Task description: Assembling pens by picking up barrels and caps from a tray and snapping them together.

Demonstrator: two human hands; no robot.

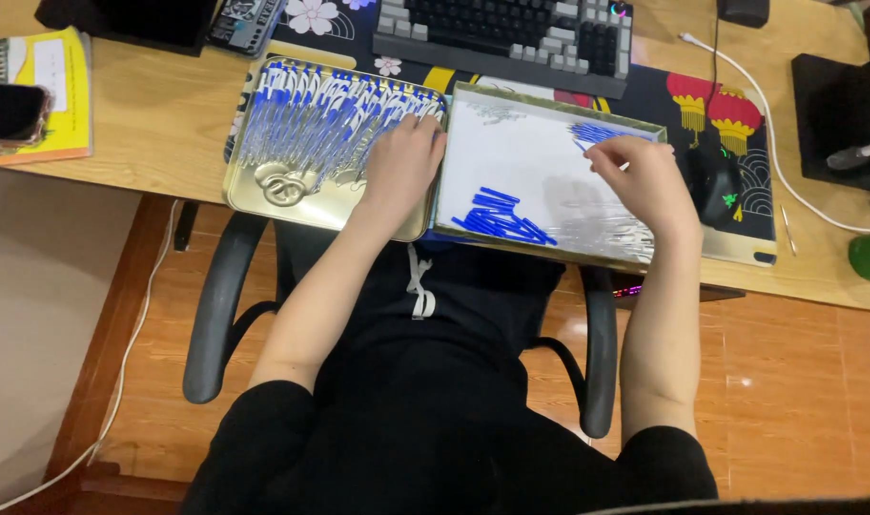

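Wooden and pale, the table [158,124] runs across the top of the view, above an orange tiled floor [797,381] and a black chair with two armrests [215,315]. Two shallow metal trays stand side by side at the near edge of the table, touching each other.

The left tray [263,205] is golden and holds a long, dense row of thin pens with blue and white parts [311,119]; they are too many and too tightly packed to count. The left hand [403,162] lies flat on the right end of this row, fingers spread a little and pressed on the pens.

The right tray [549,157] has a white bottom. Near its front edge lies a loose heap of small blue caps [497,217], perhaps a dozen, hard to count. A second, smaller group of blue pieces [595,132] lies at its far right corner. A pile of clear thin tubes [606,234] at the front right is almost invisible.

The right hand [644,176] is curled, its fingertips pinching something small near the far blue group; what exactly, I cannot tell.

Behind the trays one dark keyboard [511,33] is cut off by the top edge. One black mouse [716,186] is just right of the right hand.
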